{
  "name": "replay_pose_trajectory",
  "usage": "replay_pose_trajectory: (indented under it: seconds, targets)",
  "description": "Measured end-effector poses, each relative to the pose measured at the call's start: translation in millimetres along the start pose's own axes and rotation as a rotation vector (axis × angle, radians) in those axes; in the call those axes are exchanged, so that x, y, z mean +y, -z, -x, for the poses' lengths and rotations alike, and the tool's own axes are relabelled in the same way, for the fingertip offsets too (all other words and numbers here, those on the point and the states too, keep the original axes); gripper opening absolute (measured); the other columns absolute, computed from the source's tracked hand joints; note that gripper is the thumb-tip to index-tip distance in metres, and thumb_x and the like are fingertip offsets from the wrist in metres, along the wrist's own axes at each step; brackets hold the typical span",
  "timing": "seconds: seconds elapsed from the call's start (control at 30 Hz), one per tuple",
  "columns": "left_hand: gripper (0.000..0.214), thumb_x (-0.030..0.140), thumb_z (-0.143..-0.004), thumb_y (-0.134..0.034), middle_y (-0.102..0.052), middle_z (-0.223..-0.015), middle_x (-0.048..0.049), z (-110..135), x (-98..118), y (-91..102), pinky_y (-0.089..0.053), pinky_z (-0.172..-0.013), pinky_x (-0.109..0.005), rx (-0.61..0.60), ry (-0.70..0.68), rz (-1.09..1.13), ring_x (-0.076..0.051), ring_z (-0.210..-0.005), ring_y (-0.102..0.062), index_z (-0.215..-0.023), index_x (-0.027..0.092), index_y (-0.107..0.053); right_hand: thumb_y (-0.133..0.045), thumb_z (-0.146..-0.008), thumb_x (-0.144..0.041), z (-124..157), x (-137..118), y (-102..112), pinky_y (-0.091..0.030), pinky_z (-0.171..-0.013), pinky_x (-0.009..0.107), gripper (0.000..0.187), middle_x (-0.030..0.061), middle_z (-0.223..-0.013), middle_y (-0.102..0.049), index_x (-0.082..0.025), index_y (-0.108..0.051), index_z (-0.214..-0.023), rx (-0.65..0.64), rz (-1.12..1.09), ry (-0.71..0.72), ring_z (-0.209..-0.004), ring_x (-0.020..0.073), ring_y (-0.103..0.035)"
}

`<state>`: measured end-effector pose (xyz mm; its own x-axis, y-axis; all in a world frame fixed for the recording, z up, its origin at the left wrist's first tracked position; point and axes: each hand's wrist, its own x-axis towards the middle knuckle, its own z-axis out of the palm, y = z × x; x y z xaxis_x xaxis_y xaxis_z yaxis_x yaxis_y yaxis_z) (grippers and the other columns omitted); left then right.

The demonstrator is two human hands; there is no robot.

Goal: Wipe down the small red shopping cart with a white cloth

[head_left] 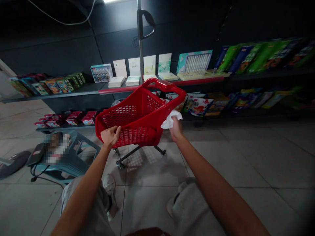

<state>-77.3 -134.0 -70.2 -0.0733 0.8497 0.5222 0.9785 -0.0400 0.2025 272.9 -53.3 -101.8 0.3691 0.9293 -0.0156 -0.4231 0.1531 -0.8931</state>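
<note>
A red plastic shopping cart (128, 123) with perforated basket walls stands on its wheels in front of me, its handle towards the right. My left hand (110, 136) is closed over the near rim of the basket, at the left end. In my right hand (176, 128) is a crumpled white cloth (169, 120), held against or close beside the cart's handle end. Whether the cloth touches the plastic cannot be made out. No goods show inside the visible part of the basket.
Behind the cart runs a dark shelf (83, 88) with books, boxed sets and bagged goods. A metal pole (141, 62) rises behind the cart. A grey-blue plastic stool (76, 157) with a device and cables stands at left. Tiled floor (147, 200) lies beneath.
</note>
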Motion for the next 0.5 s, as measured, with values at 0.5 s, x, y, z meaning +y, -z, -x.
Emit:
replay_pose_trajectory:
  seconds: [0.5]
  targets:
    - [0.048,0.056,-0.097,-0.041,-0.071,-0.073,-0.0036,9,-26,7.2,-0.028,-0.064,-0.028,-0.033,-0.056,0.004,-0.017,-0.072,-0.064,-0.073,0.022,-0.066,-0.043,-0.1,-0.036,56,-88,4,-0.031,-0.12,0.052,0.031,0.0157,-0.149,-0.05,-0.019,-0.063,-0.116,-0.066,0.811,1.067,-0.141,0.0277,-0.044]
